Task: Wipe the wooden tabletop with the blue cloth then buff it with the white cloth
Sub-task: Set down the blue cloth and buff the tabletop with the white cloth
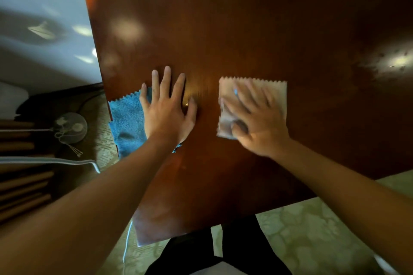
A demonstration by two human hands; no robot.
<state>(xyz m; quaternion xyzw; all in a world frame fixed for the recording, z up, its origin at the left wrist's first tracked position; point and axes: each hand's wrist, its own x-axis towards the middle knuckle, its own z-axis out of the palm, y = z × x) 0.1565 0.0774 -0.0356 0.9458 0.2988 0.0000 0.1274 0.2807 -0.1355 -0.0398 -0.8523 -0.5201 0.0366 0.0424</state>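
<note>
A dark reddish wooden tabletop (pixel 245 29) fills most of the view. The blue cloth (pixel 126 120) lies at the table's left edge, hanging partly over it. My left hand (pixel 166 109) lies flat with straight spread fingers, its palm partly on the blue cloth and its fingertips on bare wood. To the right, the white cloth (pixel 277 94) lies spread on the wood. My right hand (pixel 254 118) presses flat on it with fingers extended; this hand is motion-blurred.
Left of the table, low down, stand a small fan (pixel 70 127), cables and a slatted wooden piece (pixel 20 185). A pale patterned floor (pixel 312 230) shows below the near table edge, with my dark-clothed legs (pixel 234 248).
</note>
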